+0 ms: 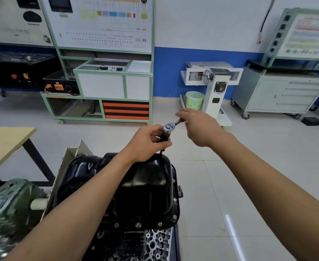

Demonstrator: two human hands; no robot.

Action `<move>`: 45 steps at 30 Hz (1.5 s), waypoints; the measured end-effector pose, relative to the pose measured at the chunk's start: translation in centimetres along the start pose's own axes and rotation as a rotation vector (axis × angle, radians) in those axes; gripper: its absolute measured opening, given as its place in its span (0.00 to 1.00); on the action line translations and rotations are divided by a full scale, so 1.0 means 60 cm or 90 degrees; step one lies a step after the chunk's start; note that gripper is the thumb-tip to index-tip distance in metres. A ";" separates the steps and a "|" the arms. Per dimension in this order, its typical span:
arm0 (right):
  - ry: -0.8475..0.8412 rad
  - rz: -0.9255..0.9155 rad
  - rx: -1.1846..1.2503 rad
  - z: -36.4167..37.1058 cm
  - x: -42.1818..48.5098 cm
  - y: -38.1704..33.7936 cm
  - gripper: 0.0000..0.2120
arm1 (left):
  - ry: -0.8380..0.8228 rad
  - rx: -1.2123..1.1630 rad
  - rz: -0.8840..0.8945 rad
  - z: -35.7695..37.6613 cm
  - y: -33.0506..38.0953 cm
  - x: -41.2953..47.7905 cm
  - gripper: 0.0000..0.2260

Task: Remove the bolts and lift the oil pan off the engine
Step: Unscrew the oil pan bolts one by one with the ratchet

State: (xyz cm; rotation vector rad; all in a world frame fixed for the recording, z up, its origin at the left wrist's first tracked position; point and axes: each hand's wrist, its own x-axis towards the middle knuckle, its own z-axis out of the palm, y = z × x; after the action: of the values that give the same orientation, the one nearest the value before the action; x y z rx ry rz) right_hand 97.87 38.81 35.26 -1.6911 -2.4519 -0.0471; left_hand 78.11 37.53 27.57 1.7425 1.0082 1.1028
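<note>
Now, head view: left hand (145, 142) grips the upright extension (165, 136) under the ratchet (169, 126) head. Right hand (198, 127) holds the handle, which angles away to the right. Oil pan (147, 183) sits on the engine (155, 242) directly below the left hand. Near-flange bolts (138, 225) seated.

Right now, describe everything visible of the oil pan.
The oil pan is glossy black, seemingly pressed metal, with a deep rounded sump facing up and a flat flange. It sits on the engine, bolts still in its near and right flange. The left forearm crosses in front; the shaft under the ratchet reaches down at its far edge.
</note>
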 end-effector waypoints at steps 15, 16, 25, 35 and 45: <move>0.042 0.001 0.010 -0.019 -0.102 -0.008 0.10 | 0.083 0.017 0.000 0.002 -0.005 0.001 0.13; 0.022 0.000 0.031 -0.021 -0.116 -0.019 0.11 | 0.086 0.018 -0.002 0.001 -0.005 0.001 0.12; 0.012 0.033 0.259 0.009 -0.158 -0.107 0.16 | 0.090 0.027 0.012 0.002 -0.004 -0.002 0.06; -0.016 0.096 0.025 -0.041 -0.086 -0.024 0.11 | 0.042 0.069 0.044 0.000 0.003 0.000 0.16; -0.031 -0.016 0.016 0.017 -0.013 0.007 0.42 | 0.027 0.069 0.009 0.000 0.013 -0.001 0.13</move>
State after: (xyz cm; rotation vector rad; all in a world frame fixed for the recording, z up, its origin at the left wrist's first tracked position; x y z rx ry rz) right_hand 98.40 38.33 34.13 -1.6700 -2.4991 0.0224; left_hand 78.25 37.21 28.30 1.8218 1.1009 1.1170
